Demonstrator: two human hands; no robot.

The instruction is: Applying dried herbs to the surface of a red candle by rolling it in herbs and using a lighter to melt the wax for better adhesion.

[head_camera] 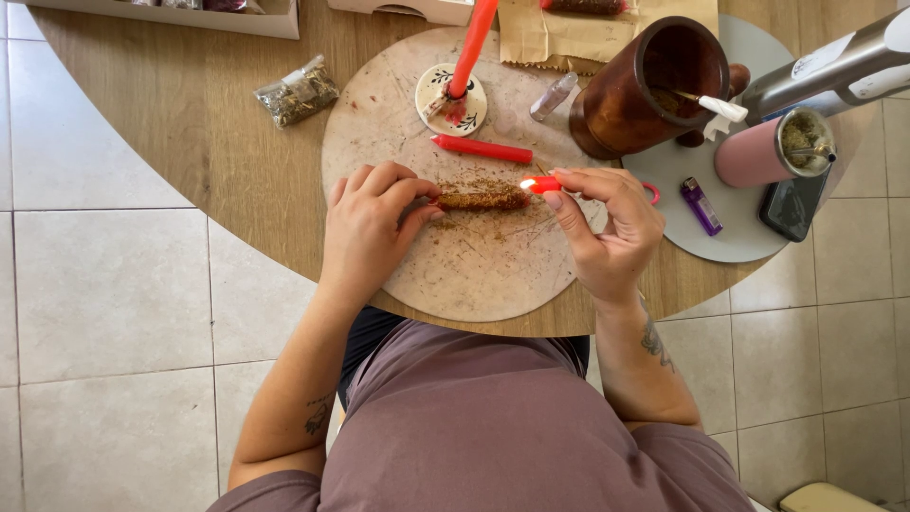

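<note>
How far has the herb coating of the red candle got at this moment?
Done: most of the candle is crusted with herbs, only its right tip bare and red. In hand: the left hand and right hand hold its ends over the round board. Left: a second red candle lies uncoated.

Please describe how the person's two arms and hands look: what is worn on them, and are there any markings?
Both arms are bare from the short sleeves of a loose mauve T-shirt down to the fingers. The left hand shows no ring, watch or glove; its forearm has a small dark tattoo near the elbow. The right hand is also bare, with longer pale nails, and a dark tattoo on that forearm.
</note>
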